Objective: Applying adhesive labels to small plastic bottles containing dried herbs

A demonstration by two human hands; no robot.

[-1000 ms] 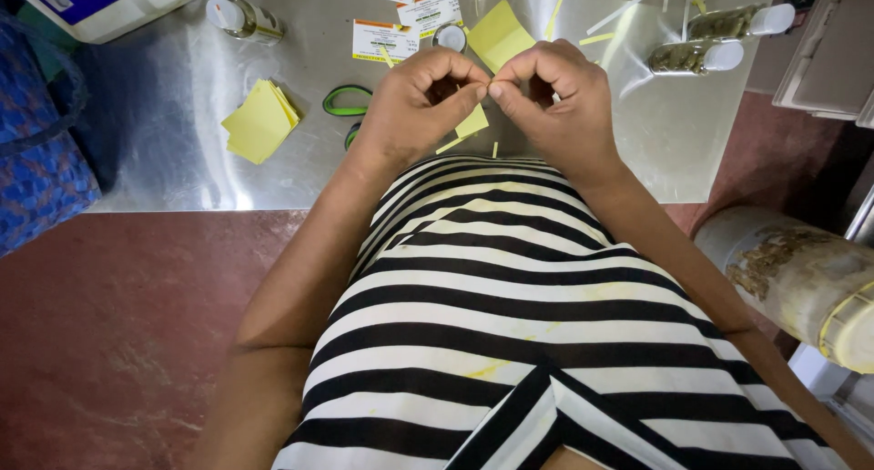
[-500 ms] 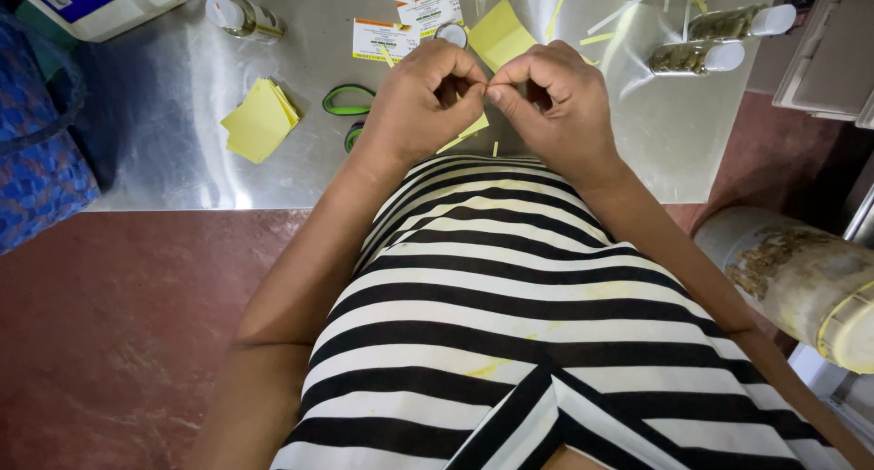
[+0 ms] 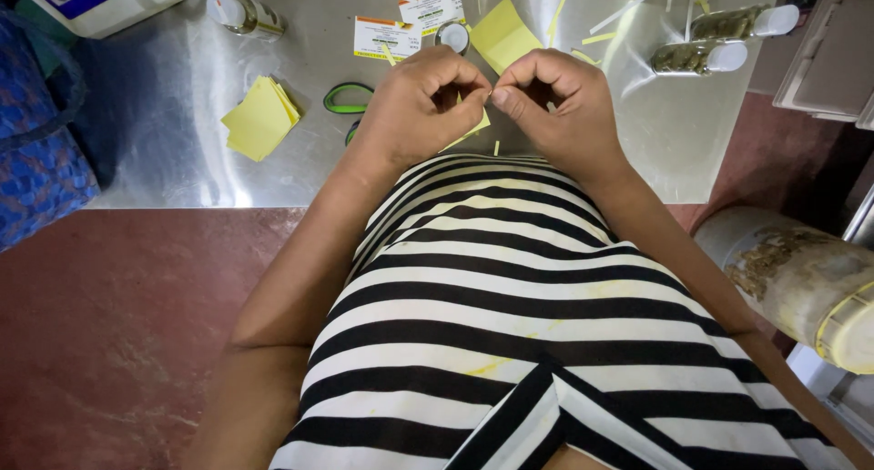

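Left hand (image 3: 421,106) and right hand (image 3: 553,106) meet knuckle to knuckle, fingers (image 3: 503,98) curled and pinched together.

shiny steel table (image 3: 164,174) catching glare, reddish-brown stone floor (image 3: 118,333), blue woven bag (image 3: 36,160) at left

Head-worn, looking steeply down, close over the torso (striped shirt (image 3: 510,315)), table (image 3: 164,160) edge ahead.
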